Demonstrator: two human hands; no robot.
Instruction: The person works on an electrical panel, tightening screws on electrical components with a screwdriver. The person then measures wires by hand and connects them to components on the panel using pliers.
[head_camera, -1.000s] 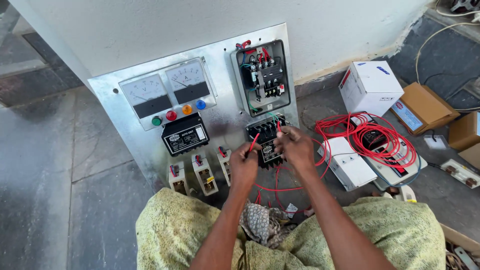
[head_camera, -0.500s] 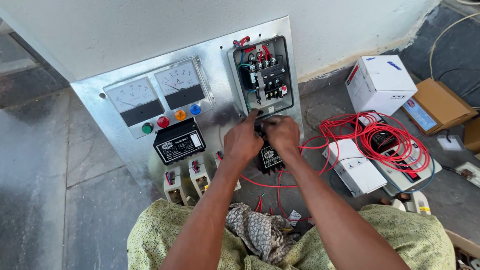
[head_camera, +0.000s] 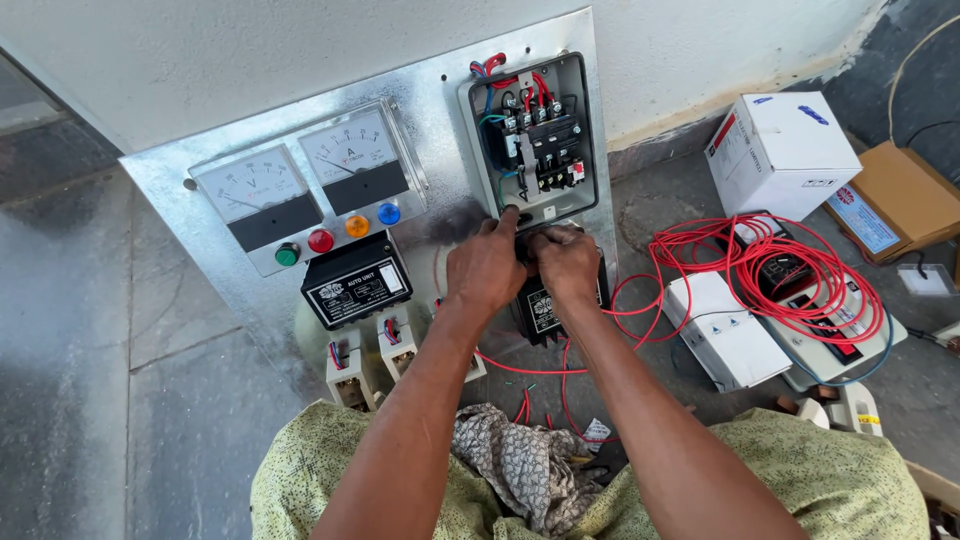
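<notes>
Both my hands together on black relay block (head_camera: 545, 305), mid-panel just under open contactor box (head_camera: 535, 140). Left hand (head_camera: 487, 265) and right hand (head_camera: 565, 262) pinch its top edge. Risk I see: loose red wires (head_camera: 560, 365) underneath snag, pull out of terminals.

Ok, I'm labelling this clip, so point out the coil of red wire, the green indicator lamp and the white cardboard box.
coil of red wire (head_camera: 800, 262), head view, on the looped strands.
green indicator lamp (head_camera: 287, 254), head view, on its round lens.
white cardboard box (head_camera: 782, 150), head view, on its top face.
</notes>
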